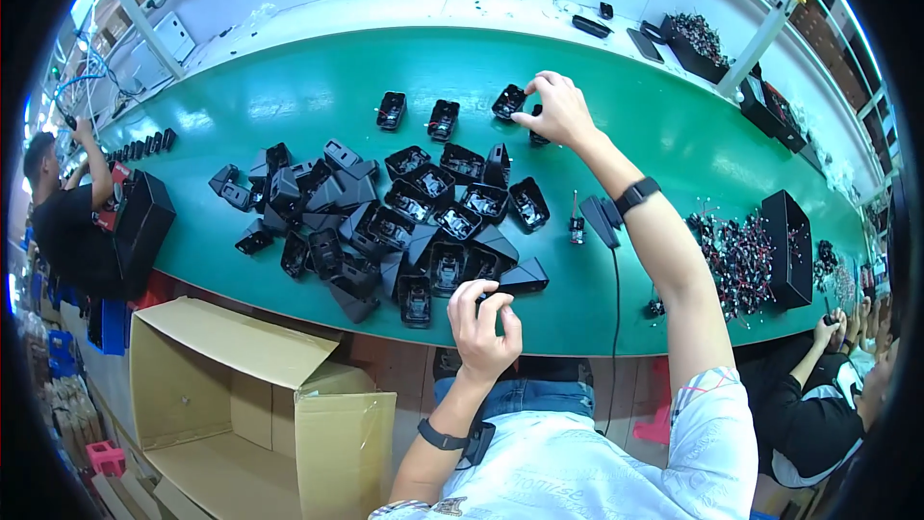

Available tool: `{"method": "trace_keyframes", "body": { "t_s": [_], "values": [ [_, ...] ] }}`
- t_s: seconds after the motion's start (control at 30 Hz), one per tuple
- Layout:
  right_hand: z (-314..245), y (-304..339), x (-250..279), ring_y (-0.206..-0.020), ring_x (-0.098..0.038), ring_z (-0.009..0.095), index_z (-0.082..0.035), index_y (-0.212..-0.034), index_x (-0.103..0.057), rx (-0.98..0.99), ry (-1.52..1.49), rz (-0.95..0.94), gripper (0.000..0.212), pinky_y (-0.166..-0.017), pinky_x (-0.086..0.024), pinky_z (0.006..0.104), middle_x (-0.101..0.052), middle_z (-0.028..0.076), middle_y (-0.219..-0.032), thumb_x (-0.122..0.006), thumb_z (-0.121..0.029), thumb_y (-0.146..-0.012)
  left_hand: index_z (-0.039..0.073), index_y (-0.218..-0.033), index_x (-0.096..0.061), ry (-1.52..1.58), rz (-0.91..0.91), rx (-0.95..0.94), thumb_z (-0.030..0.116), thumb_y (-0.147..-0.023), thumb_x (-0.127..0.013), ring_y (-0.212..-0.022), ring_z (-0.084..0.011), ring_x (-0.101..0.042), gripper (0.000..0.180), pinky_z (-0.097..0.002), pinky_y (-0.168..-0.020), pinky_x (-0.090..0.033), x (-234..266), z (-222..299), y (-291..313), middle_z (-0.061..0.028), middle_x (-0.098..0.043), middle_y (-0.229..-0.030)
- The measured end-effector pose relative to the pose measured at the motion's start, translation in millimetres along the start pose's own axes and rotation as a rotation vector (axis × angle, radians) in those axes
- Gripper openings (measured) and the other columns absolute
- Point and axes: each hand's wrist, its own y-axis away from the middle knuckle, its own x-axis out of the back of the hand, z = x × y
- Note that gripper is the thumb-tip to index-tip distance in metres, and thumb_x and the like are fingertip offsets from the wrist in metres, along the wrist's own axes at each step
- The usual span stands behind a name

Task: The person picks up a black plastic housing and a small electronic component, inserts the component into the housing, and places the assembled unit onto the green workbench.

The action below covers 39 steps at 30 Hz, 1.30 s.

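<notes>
My right hand (pixel 561 113) reaches to the far side of the green table. Its thumb and index finger grip the right edge of a small black plastic housing (pixel 506 101). Partly hidden beneath that hand is another black housing (pixel 539 138). Two similar housings, one left (pixel 391 110) and one nearer (pixel 443 119), stand in line with it, red bits inside. My left hand (pixel 484 335) hovers by the near table edge with curled fingers; whatever lies in them is hidden. Just beyond it spreads a pile of black housings (pixel 409 202), some open side up, beside a wedge-shaped black piece (pixel 525 275).
A corded black device (pixel 603 221) and a small upright part (pixel 577 223) lie right of the pile. Farther right are heaped small wired parts (pixel 731 260) and a black bin (pixel 787 250). A cardboard box (pixel 346 453) stands below the table. People work at both ends.
</notes>
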Motion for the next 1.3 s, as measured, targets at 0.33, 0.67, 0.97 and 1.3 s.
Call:
{"method": "trace_keyframes", "body": {
  "t_s": [0.33,0.67,0.97,1.3],
  "values": [
    [-25.6,-42.8,-35.5,-0.102,-0.066,0.036,-0.008,-0.090,-0.067,0.100,-0.096,-0.390,0.039,-0.089,-0.054,0.0420,-0.068,0.015,-0.101,-0.087,-0.038,-0.074,0.004,-0.088,-0.066,-0.024,0.005,0.000,0.002,-0.075,-0.066,-0.107,-0.0345,-0.061,0.014,-0.0443,-0.094,-0.046,1.7,0.4,1.0,-0.0130,-0.064,-0.108],
    [-27.7,-28.5,-21.2,-0.103,-0.064,0.035,-0.009,-0.084,-0.064,0.244,-0.144,-0.398,0.041,-0.086,-0.053,0.0453,-0.068,0.012,-0.098,-0.085,-0.043,-0.077,0.004,-0.090,-0.067,-0.026,-0.016,-0.027,0.003,-0.075,-0.066,-0.106,-0.0342,-0.060,0.015,-0.0444,-0.094,-0.046,-1.8,1.1,4.4,-0.0123,-0.064,-0.107],
    [-17.9,70.6,99.1,-0.077,-0.071,0.030,-0.005,-0.087,-0.068,0.026,-0.235,-0.298,0.040,-0.069,-0.056,0.0410,-0.074,0.013,-0.083,-0.079,-0.044,-0.086,0.011,-0.119,-0.070,-0.254,-0.091,-0.166,0.004,-0.076,-0.070,-0.120,-0.0319,-0.058,0.043,-0.0431,-0.099,-0.039,-3.8,4.2,-1.4,-0.0105,-0.062,-0.127],
    [-40.8,199.9,83.6,-0.089,-0.071,0.033,-0.005,-0.090,-0.067,-0.233,-0.157,-0.445,0.047,-0.076,-0.056,0.0464,-0.072,0.016,-0.092,-0.080,-0.050,-0.081,0.014,-0.126,-0.067,-0.410,-0.256,-0.128,0.017,-0.077,-0.072,-0.124,-0.0307,-0.053,0.049,-0.0445,-0.099,-0.032,-16.6,21.0,7.9,-0.0068,-0.059,-0.138]
  ]
}}
